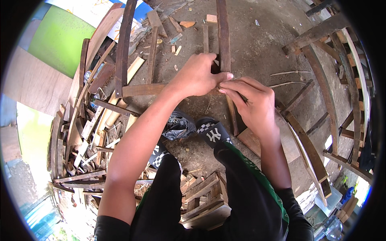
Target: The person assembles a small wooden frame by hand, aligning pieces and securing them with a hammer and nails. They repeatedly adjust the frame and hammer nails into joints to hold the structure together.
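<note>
My left hand (199,76) grips a long dark wooden slat (223,36) that runs upright from the top of the view down past my hands. It crosses a horizontal brown slat (140,89) just under my fingers. My right hand (251,102) touches the left hand's fingertips at that crossing, with fingers pinched together; whatever small thing they pinch is hidden. Below the hands, my foot in a black slipper (213,132) rests on the lower end of the upright slat.
A heap of scrap wood strips (86,132) lies at the left, with a curved dark plank (124,44) leaning over it. A slatted wooden frame (337,80) stands at the right. A crumpled black plastic bag (179,126) lies on the dirt floor (257,48).
</note>
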`<state>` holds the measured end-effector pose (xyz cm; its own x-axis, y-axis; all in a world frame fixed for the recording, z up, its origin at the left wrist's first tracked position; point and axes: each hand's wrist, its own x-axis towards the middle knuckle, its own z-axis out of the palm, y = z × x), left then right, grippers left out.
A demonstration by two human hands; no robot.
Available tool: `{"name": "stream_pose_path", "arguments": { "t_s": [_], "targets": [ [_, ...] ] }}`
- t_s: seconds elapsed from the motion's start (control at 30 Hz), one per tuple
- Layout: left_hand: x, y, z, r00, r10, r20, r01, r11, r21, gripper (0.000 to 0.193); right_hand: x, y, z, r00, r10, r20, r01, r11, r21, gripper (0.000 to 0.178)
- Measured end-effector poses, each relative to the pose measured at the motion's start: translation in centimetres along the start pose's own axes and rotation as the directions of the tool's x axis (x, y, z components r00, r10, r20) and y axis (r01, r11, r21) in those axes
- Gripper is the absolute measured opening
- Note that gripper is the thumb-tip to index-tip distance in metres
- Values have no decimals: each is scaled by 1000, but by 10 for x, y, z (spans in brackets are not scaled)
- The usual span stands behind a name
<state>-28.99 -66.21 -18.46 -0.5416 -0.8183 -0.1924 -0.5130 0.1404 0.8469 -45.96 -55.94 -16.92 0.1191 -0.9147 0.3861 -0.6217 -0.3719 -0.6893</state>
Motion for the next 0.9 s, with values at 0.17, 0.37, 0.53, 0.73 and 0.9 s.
{"name": "stream_pose_path", "arguments": {
  "t_s": [0.17,0.37,0.53,0.73,0.9],
  "targets": [
    [-2,2,-3,999,44,-9,-43,997,70,31,-1,13,16,981,0,-196,13,998,67,28],
    [-3,-3,-2,999,31,-20,-30,998,62,35,-4,13,22,962,83,-261,-53,991,119,26],
    [0,-7,0,998,46,-47,-42,996,84,41,-11,17,26,947,118,-299,-94,991,92,13],
    [1,-1,-3,1000,12,25,-15,995,95,40,-18,23,27,951,48,-304,-11,992,123,13],
    [1,-1,-3,999,-3,32,0,996,84,40,-16,23,26,958,-29,-286,55,995,84,16]
  ]
}}
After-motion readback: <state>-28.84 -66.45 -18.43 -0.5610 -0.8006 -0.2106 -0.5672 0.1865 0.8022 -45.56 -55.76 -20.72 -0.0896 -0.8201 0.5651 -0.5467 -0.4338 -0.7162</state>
